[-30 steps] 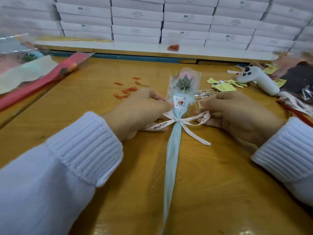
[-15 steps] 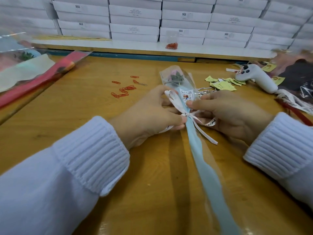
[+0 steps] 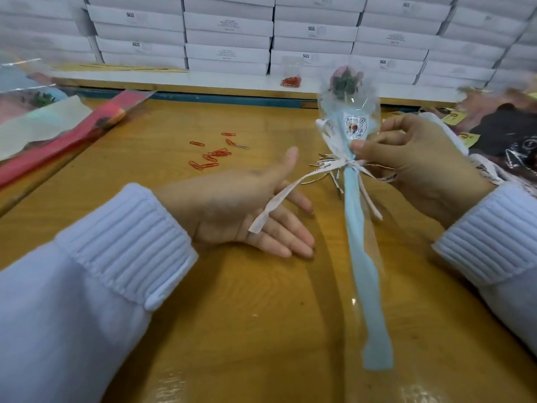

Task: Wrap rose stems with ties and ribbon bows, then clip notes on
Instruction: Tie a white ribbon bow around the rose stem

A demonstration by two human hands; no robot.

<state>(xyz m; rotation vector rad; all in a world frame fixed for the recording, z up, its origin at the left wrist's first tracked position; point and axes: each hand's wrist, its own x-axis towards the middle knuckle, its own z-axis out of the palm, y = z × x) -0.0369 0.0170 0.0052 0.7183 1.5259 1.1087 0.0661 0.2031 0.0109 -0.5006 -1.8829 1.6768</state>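
Observation:
A wrapped rose (image 3: 345, 82) in a clear sleeve with a light-blue stem wrap (image 3: 361, 257) stands lifted off the table, bloom away from me. My right hand (image 3: 412, 164) grips it at the white ribbon bow (image 3: 348, 164) tied round the stem, thumb on the knot. One ribbon tail (image 3: 276, 202) trails across my left hand (image 3: 252, 207), which lies open, fingers straight, just above the table to the left of the stem. A round sticker (image 3: 355, 128) sits on the sleeve above the bow.
Loose red paper clips (image 3: 213, 154) lie on the wooden table (image 3: 261, 330) behind my left hand. Metallic twist ties (image 3: 322, 164) lie under the bow. Wrapped flowers (image 3: 43, 126) are piled at the left, yellow notes (image 3: 467, 138) and dark wrapping at the right, white boxes (image 3: 226, 39) stacked behind.
My right hand has raised the rose off the table and tilted it upright. My left hand has let go of the bow and opened, moving down and left.

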